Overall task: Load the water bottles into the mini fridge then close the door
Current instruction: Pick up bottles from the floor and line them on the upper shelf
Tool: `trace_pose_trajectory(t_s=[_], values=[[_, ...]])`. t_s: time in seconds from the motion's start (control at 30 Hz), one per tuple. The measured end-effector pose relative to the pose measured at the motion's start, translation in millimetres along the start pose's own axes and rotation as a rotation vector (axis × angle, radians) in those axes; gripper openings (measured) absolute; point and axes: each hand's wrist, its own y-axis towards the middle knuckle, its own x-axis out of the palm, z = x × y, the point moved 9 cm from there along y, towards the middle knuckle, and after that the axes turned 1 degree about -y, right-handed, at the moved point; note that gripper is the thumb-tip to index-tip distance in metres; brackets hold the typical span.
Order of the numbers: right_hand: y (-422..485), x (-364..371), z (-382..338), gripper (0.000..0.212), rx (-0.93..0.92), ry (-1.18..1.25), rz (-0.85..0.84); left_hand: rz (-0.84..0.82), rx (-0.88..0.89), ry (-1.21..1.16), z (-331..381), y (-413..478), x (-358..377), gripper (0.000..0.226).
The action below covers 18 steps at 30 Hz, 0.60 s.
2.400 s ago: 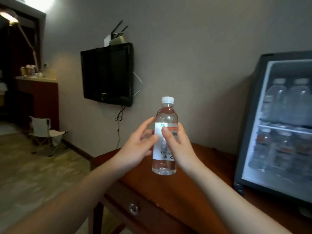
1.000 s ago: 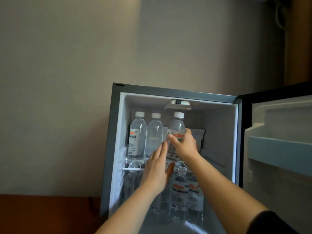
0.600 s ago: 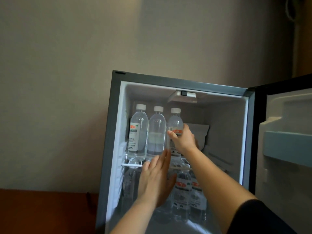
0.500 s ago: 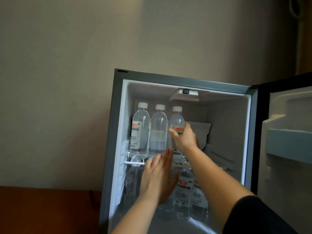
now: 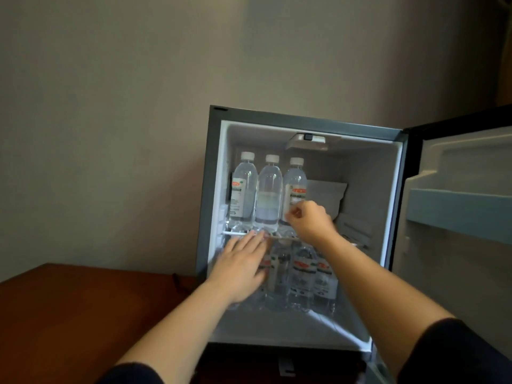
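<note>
Plastic bottle (image 5: 295, 187) at 11 o'clock of right hand (image 5: 308, 220) | likely heavy, slick, squeezable; grip mid-label | right fingers curled, hold unclear | left hand (image 5: 243, 263) flat, fingers straight

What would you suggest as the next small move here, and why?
Probably draw the right hand back out of the mini fridge: the third bottle stands upright on the upper shelf beside two other bottles, seemingly placed, and the door is open. The left hand hovers open below.
</note>
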Motion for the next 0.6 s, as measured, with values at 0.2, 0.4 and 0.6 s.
trace_pose_trajectory(t_s=[0.2, 0.4, 0.6], values=[[-47, 39, -59, 0.017, -0.207, -0.120, -0.270, -0.126, -0.020, -0.015, -24, -56, -54, 0.039], [-109, 103, -135, 0.015, -0.368, -0.112, -0.602, -0.373, -0.268, 0.070, -86, -146, -76, 0.032], [-186, 160, -231, 0.016, -0.595, -0.115, -0.716, -0.583, -0.576, 0.106, -158, -270, -85, 0.040]])
